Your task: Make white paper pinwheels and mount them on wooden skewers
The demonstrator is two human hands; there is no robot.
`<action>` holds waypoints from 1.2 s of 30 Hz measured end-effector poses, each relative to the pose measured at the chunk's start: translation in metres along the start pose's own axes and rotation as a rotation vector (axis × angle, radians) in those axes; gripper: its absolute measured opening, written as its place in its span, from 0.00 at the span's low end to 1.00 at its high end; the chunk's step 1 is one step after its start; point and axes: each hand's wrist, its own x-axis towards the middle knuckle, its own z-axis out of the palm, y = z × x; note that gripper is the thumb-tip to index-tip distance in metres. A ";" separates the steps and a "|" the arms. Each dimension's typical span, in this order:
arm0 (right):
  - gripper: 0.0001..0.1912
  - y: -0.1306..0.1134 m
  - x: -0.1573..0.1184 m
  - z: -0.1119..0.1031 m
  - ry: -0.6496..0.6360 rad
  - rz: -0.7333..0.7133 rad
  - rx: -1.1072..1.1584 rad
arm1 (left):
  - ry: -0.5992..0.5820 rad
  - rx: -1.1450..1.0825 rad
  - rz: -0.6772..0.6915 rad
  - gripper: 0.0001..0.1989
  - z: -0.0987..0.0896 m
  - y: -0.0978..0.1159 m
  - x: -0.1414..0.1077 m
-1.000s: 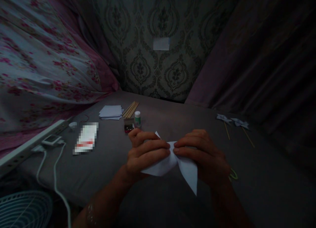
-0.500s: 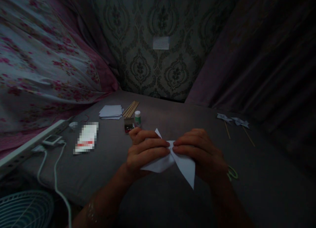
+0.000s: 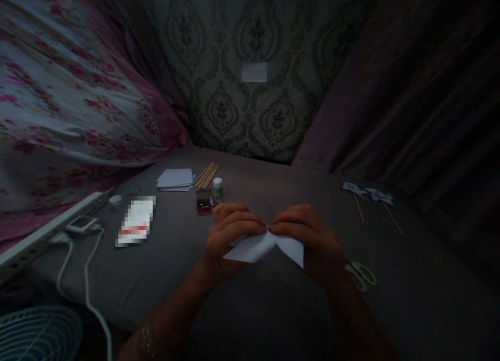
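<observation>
A folded white paper (image 3: pixel 252 248) with pointed flaps is held between both hands above the grey surface. My left hand (image 3: pixel 230 238) is closed on its left side, fingers curled over the top. From the right, my right hand (image 3: pixel 312 241) grips the other side, its fingertips meeting the left ones at the paper's middle. Fingers cover the upper part of the paper, and the thumbs are hidden. Green-handled scissors (image 3: pixel 361 275) lie beside my right wrist, partly behind it. Just beyond my left hand are a glue stick (image 3: pixel 217 189) and a small open box of pins (image 3: pixel 204 202).
Wooden sticks (image 3: pixel 207 175) and a paper stack (image 3: pixel 175 179) lie at the back left. Two paper pinwheels (image 3: pixel 353 189) on sticks rest at the right. A power strip (image 3: pixel 23 246) with white cables, a pixelated packet (image 3: pixel 137 220) and a blue fan grille (image 3: pixel 37 334) are at the left.
Both hands have tilted the paper, so its lower right tip hangs less low and the upper point no longer shows. My right hand has shifted slightly left, uncovering more of the scissors.
</observation>
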 end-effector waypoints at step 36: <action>0.11 0.079 -0.055 0.063 0.527 1.517 1.142 | 0.576 -0.073 -0.845 0.18 -0.071 -0.111 0.016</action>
